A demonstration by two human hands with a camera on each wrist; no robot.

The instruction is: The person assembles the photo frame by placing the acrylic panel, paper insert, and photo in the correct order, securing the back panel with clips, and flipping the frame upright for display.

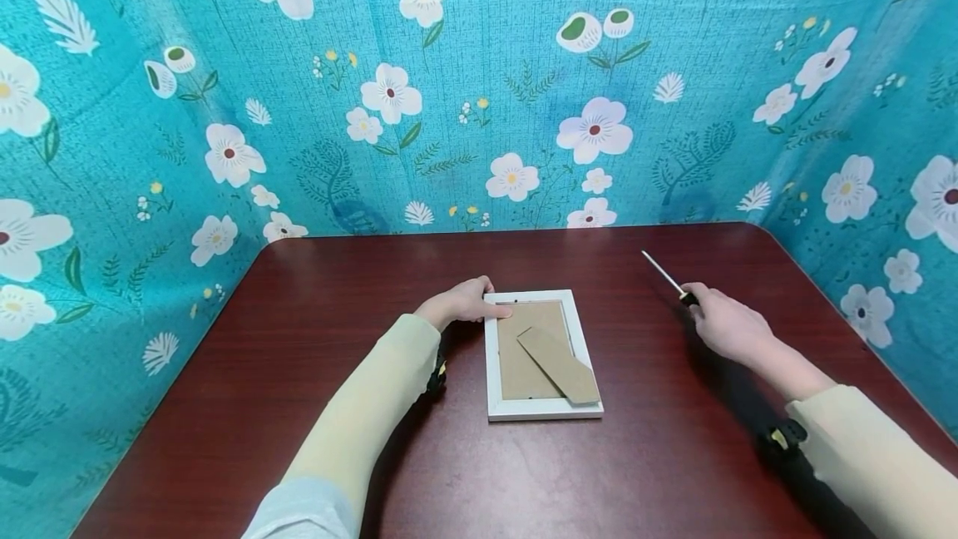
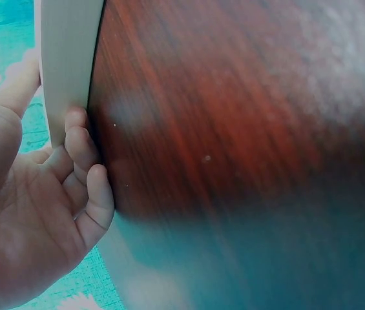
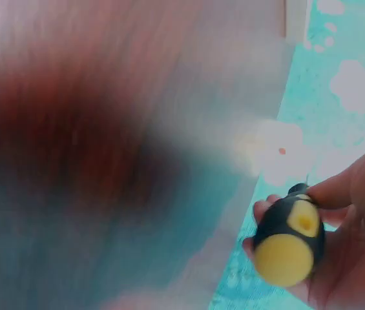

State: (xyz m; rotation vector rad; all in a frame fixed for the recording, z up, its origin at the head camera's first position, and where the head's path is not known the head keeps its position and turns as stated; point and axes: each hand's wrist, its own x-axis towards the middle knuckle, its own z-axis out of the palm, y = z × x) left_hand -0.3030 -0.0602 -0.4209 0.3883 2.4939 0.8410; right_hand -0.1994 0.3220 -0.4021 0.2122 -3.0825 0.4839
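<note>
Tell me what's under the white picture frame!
The dark red table shows around the frame, which seems to lie on it, brown backing up. Its front faces down, so I can't see any picture there, or the bit of table it covers.

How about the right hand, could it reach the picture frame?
Probably yes: no object shows between the right hand and the picture frame, and the left hand grips only near its far left corner. The right hand holds a screwdriver, though.

Tabletop (image 1: 539, 472) glare, dark shadows, blur (wrist views)
</note>
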